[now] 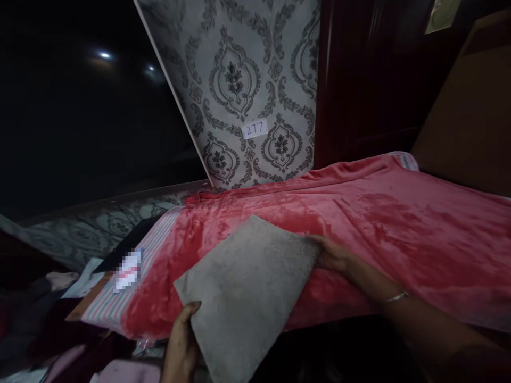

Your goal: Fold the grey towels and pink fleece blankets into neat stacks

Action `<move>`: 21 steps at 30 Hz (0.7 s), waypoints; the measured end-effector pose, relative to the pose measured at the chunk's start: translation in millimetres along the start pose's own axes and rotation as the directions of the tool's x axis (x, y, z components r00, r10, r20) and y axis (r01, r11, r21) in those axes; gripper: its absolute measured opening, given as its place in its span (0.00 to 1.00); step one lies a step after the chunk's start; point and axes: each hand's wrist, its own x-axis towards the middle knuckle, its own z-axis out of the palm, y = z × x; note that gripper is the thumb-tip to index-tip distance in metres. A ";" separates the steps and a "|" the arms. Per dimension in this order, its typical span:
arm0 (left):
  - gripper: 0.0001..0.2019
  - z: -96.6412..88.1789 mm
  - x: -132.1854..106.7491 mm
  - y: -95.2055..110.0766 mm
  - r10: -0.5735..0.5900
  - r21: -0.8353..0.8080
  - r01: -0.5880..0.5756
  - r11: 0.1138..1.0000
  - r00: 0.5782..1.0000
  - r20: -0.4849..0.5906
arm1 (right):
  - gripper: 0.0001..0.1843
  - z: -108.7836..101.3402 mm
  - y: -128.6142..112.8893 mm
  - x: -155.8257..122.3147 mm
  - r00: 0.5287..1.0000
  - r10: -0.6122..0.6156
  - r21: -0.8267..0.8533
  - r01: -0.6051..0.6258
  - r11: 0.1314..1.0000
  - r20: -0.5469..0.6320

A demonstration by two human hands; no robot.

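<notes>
A flat, grey, fuzzy-edged square of cloth (247, 298), seemingly folded, is held up in front of me, tilted. My left hand (183, 340) grips its lower left edge, the thumb lying on the near face and the other fingers hidden behind. At its right corner my right hand (331, 254) has hold of the edge, with most fingertips out of sight. Beneath and behind the cloth spreads a red plush blanket (351, 213) over a raised surface, its left border striped.
A large dark screen (88, 117) stands at the left. Patterned wallpaper (235, 64) bears a paper label (255, 128) reading 277. Dark red door panels (359, 80) and a brown board (471, 117) rise at the right. Heaped clothes (51, 330) lie lower left.
</notes>
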 end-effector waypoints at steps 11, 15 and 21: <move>0.24 -7.7 16.8 2.5 0.243 0.185 -0.277 0.943 0.952 0.184 | 0.20 46.9 -31.6 53.6 0.987 -0.030 -0.603 0.120 0.789 0.158; 0.29 7.0 13.3 38.2 0.318 0.286 -0.399 0.871 0.902 0.292 | 0.23 64.7 -38.1 23.4 0.962 -0.202 -0.556 0.270 0.786 0.183; 0.34 72.6 30.6 115.5 0.306 0.346 -0.594 0.726 0.730 0.611 | 0.29 58.7 -43.2 -59.3 0.878 -0.479 -0.424 0.442 0.790 0.023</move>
